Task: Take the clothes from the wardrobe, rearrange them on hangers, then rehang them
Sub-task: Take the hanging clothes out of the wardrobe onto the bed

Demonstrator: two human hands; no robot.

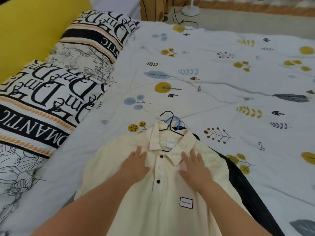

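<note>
Lettered pillows (pixel 51 92) line the bed (pixel 221 79) far left of the fingers. The left hand (pixel 136 165) and right hand (pixel 194 169) press flat, fingers straight and gripping nothing, on a cream shirt (pixel 163 193) lying on the bed. Beyond the fingertips, its black hanger (pixel 167 122) overlaps a blue hanger (pixel 177 121). A dark garment (pixel 242 184) lies beneath, right.
</note>
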